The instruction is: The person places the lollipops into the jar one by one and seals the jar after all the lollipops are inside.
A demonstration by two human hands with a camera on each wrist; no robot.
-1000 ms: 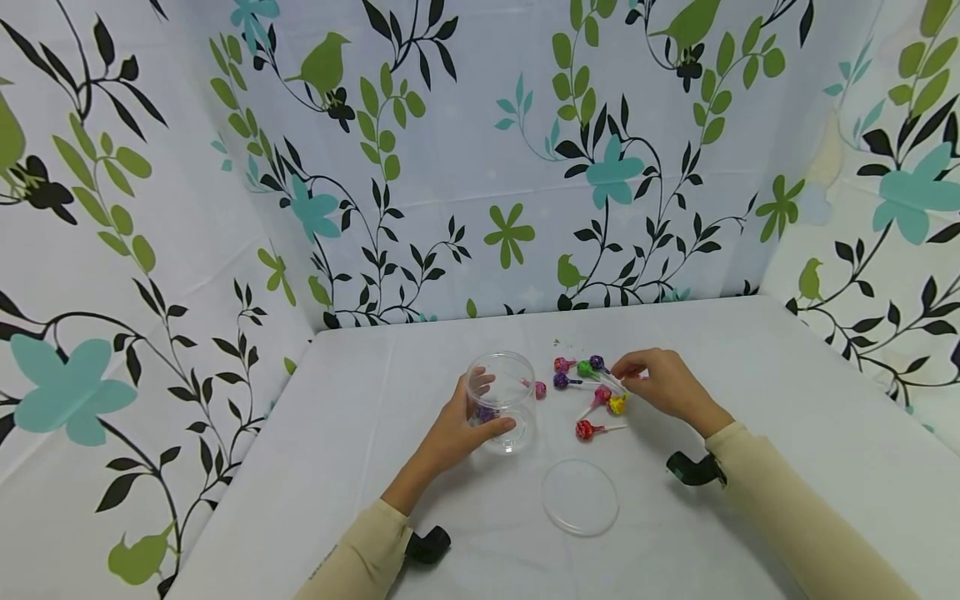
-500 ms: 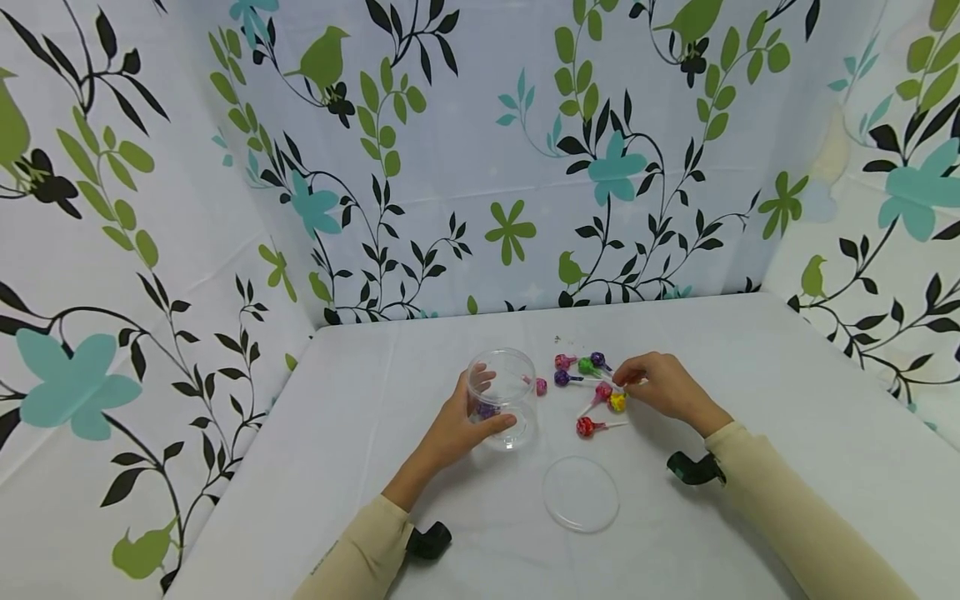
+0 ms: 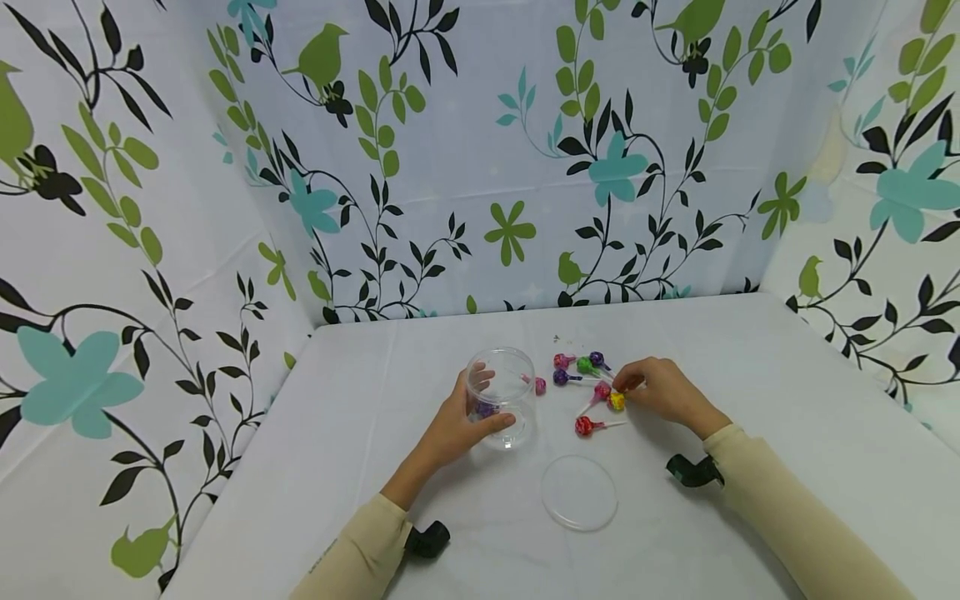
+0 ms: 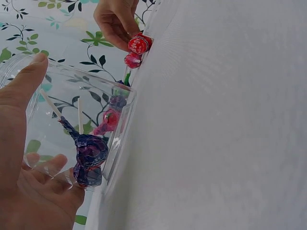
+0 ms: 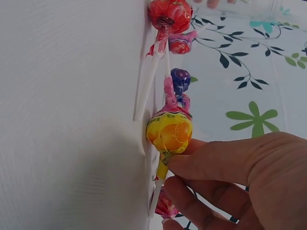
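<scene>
My left hand (image 3: 463, 427) grips a clear plastic jar (image 3: 501, 367), thumb on the near side and fingers round the back. Inside it lie purple-wrapped lollipops (image 4: 91, 153), their white sticks pointing up. In the right wrist view, the thumb and forefinger of my right hand (image 5: 225, 172) pinch a yellow lollipop (image 5: 169, 133) at the neck of its wrapper, just under the candy. Close by on the table are a red lollipop (image 3: 585, 427), a pink one (image 3: 602, 391), a green one (image 3: 585, 365) and purple ones (image 3: 561, 377).
A clear round lid (image 3: 579, 527) lies flat on the white table (image 3: 360, 400), nearer than the jar. One pink lollipop (image 3: 540, 386) sits right beside the jar. Patterned cloth (image 3: 450, 183) hangs behind and at both sides.
My right hand has come down slightly nearer, from the sticks of the far lollipops to the yellow lollipop, which its fingers now pinch. The left hand and jar have stayed in place.
</scene>
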